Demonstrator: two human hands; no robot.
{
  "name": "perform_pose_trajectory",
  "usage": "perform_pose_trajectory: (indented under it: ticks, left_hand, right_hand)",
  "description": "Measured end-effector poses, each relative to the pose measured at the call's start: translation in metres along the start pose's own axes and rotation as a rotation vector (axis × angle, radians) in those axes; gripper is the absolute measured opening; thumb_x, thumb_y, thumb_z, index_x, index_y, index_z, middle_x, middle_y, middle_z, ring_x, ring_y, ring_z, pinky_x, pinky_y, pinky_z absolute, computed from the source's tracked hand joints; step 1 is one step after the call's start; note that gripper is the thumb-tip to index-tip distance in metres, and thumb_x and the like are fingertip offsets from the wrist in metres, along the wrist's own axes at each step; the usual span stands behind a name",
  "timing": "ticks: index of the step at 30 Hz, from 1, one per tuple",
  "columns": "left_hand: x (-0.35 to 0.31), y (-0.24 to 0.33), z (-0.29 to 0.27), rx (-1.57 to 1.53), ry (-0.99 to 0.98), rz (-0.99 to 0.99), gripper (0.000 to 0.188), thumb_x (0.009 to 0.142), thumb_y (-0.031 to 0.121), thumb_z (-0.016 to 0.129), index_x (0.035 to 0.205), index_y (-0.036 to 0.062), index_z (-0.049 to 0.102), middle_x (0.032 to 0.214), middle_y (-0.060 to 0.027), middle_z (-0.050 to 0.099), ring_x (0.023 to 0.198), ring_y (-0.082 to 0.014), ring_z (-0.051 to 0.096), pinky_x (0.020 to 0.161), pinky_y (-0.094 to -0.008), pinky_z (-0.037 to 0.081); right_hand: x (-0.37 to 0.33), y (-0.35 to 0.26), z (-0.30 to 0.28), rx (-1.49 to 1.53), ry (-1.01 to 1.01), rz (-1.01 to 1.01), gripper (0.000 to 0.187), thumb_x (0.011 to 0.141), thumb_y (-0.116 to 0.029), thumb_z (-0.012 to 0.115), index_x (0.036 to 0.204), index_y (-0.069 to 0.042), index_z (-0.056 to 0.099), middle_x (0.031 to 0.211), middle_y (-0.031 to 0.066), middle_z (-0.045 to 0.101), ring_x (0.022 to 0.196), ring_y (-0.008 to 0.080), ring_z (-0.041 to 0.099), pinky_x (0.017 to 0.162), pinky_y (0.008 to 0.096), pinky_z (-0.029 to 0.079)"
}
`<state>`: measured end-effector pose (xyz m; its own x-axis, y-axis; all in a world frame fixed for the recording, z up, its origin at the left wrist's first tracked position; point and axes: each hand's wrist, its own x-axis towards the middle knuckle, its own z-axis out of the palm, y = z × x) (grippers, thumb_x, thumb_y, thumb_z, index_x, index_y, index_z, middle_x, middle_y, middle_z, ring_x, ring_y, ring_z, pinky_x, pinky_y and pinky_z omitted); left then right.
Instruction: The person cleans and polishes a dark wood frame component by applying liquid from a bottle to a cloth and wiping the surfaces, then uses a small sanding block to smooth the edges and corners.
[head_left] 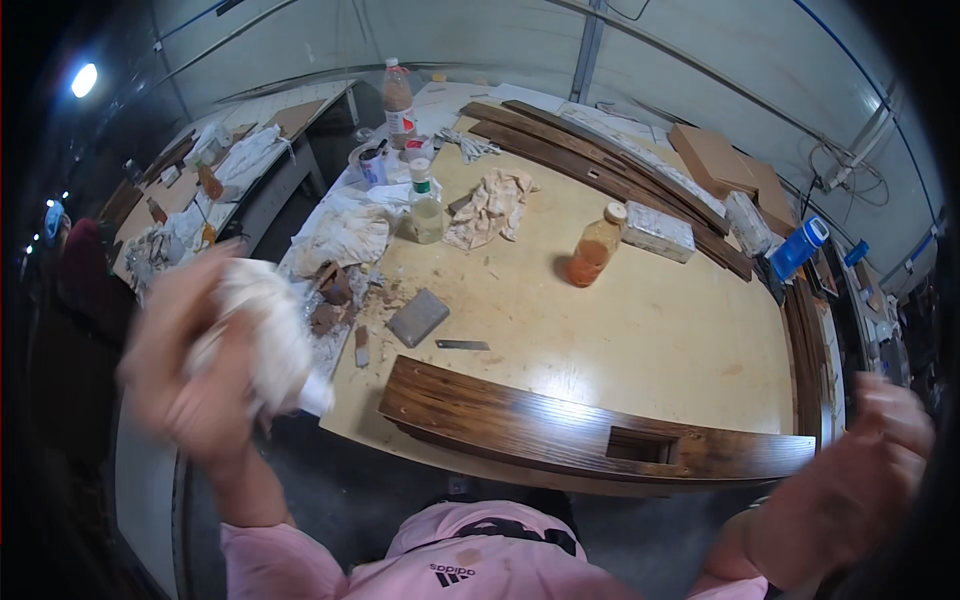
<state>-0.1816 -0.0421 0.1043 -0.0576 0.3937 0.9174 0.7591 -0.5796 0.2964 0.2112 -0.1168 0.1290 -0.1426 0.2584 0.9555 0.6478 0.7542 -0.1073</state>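
Observation:
My left hand (185,365), blurred by motion, is raised at the left and closed around a crumpled white cloth (268,340). My right hand (885,430) is raised at the far right, off the right end of a dark brown wooden board (520,412). Its fingers look bent, but motion smears them and I cannot tell if they hold anything. The glossy board lies along the table's near edge and has a rectangular cutout (642,446) toward its right end. Beyond it rest a grey sanding block (418,318) and a thin metal blade (462,345).
On the pale table (680,345) stand a bottle of orange-brown liquid (594,250), a clear bottle (425,212) and a tall plastic bottle (398,105). A beige rag (492,208) lies near them. Dark boards (600,175) line the back. A blue bottle (798,248) is at the right.

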Motion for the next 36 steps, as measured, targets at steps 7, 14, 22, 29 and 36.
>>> perform_pose_trajectory:
  ticks: [7,14,22,29,36]
  left_hand:
    - [-0.176,-0.173,0.031,0.398,-0.890,-0.503,0.026,0.081,0.029,0.074,0.095,0.0068,0.073,0.092,-0.0135,0.073,0.086,-0.0315,0.071,0.074,-0.0424,0.053]
    - [-0.241,-0.207,0.067,0.602,-0.984,-0.743,0.042,0.076,0.043,0.075,0.098,0.0072,0.073,0.091,-0.0199,0.073,0.090,-0.0384,0.070,0.077,-0.0512,0.052]
    - [-0.165,-0.093,0.011,-0.260,-0.607,-0.832,0.023,0.077,0.004,0.073,0.097,-0.0066,0.066,0.076,-0.0062,0.063,0.072,-0.0121,0.060,0.067,-0.0264,0.048]
    - [-0.179,-0.007,0.040,-0.582,-0.824,-0.742,0.032,0.072,0.008,0.080,0.100,-0.0027,0.069,0.079,-0.0091,0.069,0.070,-0.0146,0.066,0.066,-0.0301,0.053]
    - [-0.214,0.036,0.036,-0.250,-1.045,-0.201,0.058,0.078,0.035,0.076,0.129,0.0086,0.062,0.142,-0.0053,0.052,0.082,-0.0243,0.071,0.064,-0.0376,0.057]
  right_hand:
    - [-0.124,-0.037,0.102,0.302,-0.624,0.731,0.021,0.074,0.006,0.074,0.093,0.001,0.069,0.094,0.0133,0.069,0.084,0.0268,0.069,0.073,0.0328,0.054]
    - [-0.171,-0.048,0.144,0.474,-0.692,0.900,0.012,0.083,-0.004,0.071,0.095,-0.001,0.070,0.094,0.0143,0.070,0.086,0.0315,0.069,0.077,0.0350,0.055]
    - [-0.163,-0.055,0.193,0.791,-0.553,1.142,0.022,0.089,-0.005,0.071,0.110,-0.001,0.067,0.104,0.0071,0.069,0.089,0.0176,0.067,0.081,0.0298,0.053]
    - [-0.150,-0.060,0.210,1.023,-0.427,1.342,0.026,0.089,-0.007,0.070,0.113,0.002,0.065,0.095,0.0024,0.066,0.091,0.0078,0.061,0.080,0.0268,0.052]
    - [-0.131,0.002,0.188,0.555,-0.310,1.117,0.029,0.094,-0.004,0.061,0.122,0.002,0.062,0.090,0.0017,0.057,0.075,0.0094,0.053,0.064,0.0253,0.045]
